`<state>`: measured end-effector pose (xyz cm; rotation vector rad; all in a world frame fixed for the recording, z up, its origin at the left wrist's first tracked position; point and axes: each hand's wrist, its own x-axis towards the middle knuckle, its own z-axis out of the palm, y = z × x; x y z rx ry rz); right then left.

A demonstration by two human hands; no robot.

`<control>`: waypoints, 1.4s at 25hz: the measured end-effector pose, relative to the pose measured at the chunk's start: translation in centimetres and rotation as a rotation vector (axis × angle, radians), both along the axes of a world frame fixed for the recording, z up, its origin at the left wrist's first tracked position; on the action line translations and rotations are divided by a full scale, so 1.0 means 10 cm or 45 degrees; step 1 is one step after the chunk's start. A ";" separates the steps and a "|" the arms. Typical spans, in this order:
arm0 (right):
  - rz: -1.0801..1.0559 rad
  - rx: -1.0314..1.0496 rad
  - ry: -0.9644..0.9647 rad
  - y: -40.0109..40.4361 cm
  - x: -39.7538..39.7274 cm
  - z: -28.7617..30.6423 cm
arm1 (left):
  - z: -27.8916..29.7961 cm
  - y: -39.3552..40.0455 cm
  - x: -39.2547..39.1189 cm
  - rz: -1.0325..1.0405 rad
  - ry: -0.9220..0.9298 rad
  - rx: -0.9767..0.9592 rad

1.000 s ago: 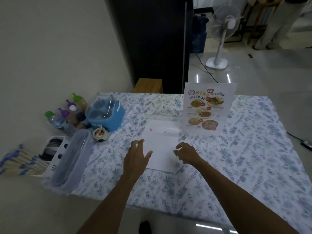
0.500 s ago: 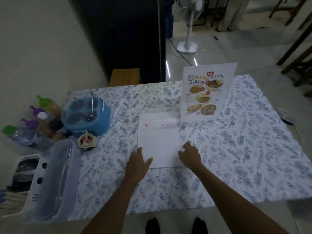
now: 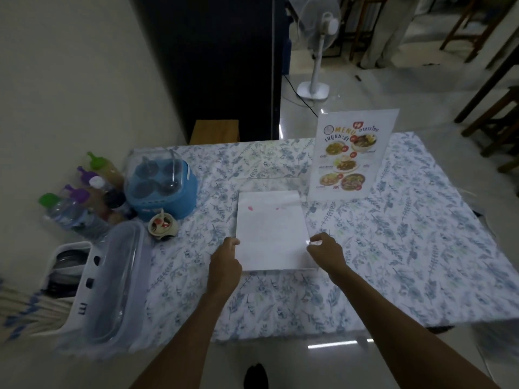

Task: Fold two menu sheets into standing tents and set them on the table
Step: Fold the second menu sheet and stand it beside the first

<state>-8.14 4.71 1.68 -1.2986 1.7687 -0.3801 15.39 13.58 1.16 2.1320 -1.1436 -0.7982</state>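
1. Both hands have shifted from the near corners onto the side edges of the blank sheet (image 3: 271, 230).
2. Head view: left hand (image 3: 225, 261) pinches its left edge, right hand (image 3: 327, 251) its right edge; standing menu tent (image 3: 351, 154) stands just beyond the sheet's far right corner.

Your worktop (image 3: 407, 248), under floral cloth, carries a flat white menu sheet (image 3: 271, 234), a standing menu tent (image 3: 351, 155), a blue caddy (image 3: 163, 186) and a small cup (image 3: 163, 226).

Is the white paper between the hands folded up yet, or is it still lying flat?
Lying flat. The white sheet is spread on the tablecloth, blank side up. The other menu already stands upright behind it.
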 end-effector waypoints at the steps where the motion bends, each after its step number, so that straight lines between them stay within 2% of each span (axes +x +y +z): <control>1: 0.015 -0.032 -0.007 0.02 -0.03 0.06 | 0.08 0.05 -0.02 0.033 -0.017 -0.027; 7: 0.088 -0.026 -0.185 0.30 -0.35 0.36 | 0.46 0.45 -0.25 0.236 0.083 -0.093; 13: 0.061 -0.202 -0.366 0.39 -0.65 0.80 | 0.87 0.65 -0.46 0.392 0.223 -0.210; 18: 0.102 -0.344 -0.435 0.29 -0.68 1.10 | 1.16 0.54 -0.40 0.421 0.352 -0.342; 22: 0.165 -0.486 -0.364 0.10 -0.48 1.27 | 1.31 0.28 -0.30 0.305 0.153 -0.428; 26: 0.248 -0.622 -0.210 -0.27 -0.25 1.35 | 1.44 -0.11 -0.18 0.231 0.064 -0.498; 35: 0.318 -0.749 -0.007 -1.08 0.30 1.02 | 1.26 -1.19 0.44 0.079 -0.064 -0.498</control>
